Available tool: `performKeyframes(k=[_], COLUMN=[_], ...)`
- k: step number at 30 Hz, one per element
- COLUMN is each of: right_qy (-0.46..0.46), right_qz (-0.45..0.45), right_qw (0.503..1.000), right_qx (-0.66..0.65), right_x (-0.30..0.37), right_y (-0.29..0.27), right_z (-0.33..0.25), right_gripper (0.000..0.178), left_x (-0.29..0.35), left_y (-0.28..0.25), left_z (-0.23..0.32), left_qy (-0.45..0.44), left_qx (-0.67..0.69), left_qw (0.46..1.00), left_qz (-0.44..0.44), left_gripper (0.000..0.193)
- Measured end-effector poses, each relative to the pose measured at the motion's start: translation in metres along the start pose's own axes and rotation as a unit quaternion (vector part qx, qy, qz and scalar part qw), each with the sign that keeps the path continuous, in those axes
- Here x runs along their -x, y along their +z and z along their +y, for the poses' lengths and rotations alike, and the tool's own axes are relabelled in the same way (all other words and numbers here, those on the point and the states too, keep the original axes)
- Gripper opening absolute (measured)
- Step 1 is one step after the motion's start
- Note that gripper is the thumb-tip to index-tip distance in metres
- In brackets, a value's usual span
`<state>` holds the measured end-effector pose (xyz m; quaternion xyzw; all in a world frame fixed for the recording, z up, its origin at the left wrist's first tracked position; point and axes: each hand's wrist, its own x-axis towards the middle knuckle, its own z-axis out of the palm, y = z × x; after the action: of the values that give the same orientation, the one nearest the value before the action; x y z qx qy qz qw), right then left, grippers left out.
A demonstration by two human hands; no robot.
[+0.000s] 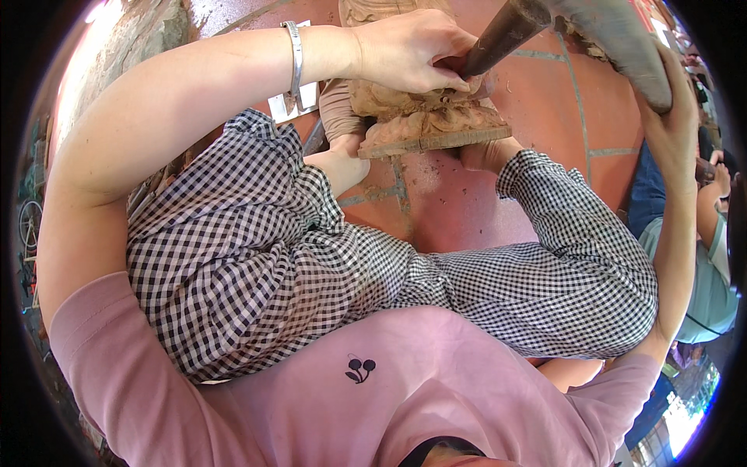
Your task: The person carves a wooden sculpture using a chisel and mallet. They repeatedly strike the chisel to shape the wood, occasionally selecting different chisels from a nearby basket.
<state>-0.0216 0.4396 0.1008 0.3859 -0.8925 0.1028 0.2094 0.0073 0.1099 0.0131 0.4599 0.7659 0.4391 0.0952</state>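
My left hand (412,50), with a metal watch band on its wrist, is closed around the lower part of a dark, round-handled carving chisel (507,35). The chisel slants up to the right, and its cutting end is hidden behind my fingers. Below the hand lies a carved wooden piece (432,124) with a scrolled relief and a flat base edge, held between my bare feet. My right hand (673,101), raised at the right, grips a thick greyish wooden mallet (622,50). The mallet is slightly blurred, and its far end is cut off by the top of the view.
Reddish floor tiles (451,198) with wood crumbs spread around the carving. A white sheet (294,101) lies by my left foot. Rough stone or wood (144,39) stands at the upper left. Another person in a light green top (704,272) sits close by on the right.
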Motion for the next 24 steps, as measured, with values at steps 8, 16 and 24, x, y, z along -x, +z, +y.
performKeyframes(k=[8,16,24], right_qy=[0.044,0.117,0.037], right_qz=[0.015,-0.011,-0.030], right_qw=[0.994,0.989,0.999], right_qx=[-0.096,-0.088,0.002], right_x=[0.010,0.016,0.004], right_y=[0.000,0.005,0.010], right_z=[0.009,0.018,0.015], right_gripper=[0.045,0.047,0.054], left_x=[0.010,0.017,0.022], left_y=[0.014,0.022,0.019], left_z=[-0.005,-0.010,-0.016], left_qy=[-0.056,-0.015,-0.025], left_qx=[-0.090,-0.133,-0.085], left_qw=[0.994,0.990,0.994], left_qz=[0.038,0.046,0.071], left_gripper=[0.016,0.018,0.017])
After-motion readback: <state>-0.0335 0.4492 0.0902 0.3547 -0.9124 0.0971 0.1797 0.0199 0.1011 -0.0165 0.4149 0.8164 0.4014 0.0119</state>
